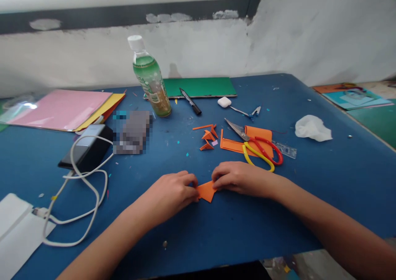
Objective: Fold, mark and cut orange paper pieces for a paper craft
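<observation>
Here's the small folded orange paper, near side of the blue tabletop, left hand pinching one end, right hand pinching the other; best keep edges aligned and press any crease firmly, without twisting.

We're scanning for words here, and we find none we can read; we go to the bottle, where light lettering sits on the green label, too small and soft for us to call a single character; over to the clear ruler, and we catch pale marks on it, but we can't make out a figure; on to the grey slab, and coarse pixel blocks cover it, so we read nothing there
</observation>
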A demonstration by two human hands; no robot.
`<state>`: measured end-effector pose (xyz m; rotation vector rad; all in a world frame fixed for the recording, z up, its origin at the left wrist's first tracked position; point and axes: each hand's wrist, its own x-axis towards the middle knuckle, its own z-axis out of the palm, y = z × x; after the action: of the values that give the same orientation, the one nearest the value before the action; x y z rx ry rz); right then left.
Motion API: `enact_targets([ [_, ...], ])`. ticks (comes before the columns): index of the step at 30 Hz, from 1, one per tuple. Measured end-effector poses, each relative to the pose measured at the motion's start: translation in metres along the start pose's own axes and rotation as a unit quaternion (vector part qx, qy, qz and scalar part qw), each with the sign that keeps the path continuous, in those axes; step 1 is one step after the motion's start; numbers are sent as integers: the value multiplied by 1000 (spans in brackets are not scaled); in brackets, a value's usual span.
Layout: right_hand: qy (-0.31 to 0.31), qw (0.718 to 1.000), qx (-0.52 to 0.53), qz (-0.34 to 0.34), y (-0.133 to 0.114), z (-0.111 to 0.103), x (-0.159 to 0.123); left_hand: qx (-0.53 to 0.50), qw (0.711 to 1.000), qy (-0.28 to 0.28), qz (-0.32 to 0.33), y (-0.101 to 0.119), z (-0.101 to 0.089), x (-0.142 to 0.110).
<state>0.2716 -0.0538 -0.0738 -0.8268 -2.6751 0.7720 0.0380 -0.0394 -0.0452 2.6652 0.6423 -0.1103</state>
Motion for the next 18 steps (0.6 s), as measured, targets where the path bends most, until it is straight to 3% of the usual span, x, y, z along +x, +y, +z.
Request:
enact_targets([
  [6,-9,999,10,41,-6,0,3,-35,997,-4,-64,4,6,3],
  [13,34,984,85,152,-17,3,8,-110,983,24,-148,12,13,5],
  [18,55,969,88,223,-22,2,15,-108,968,31,-224,14,12,9],
])
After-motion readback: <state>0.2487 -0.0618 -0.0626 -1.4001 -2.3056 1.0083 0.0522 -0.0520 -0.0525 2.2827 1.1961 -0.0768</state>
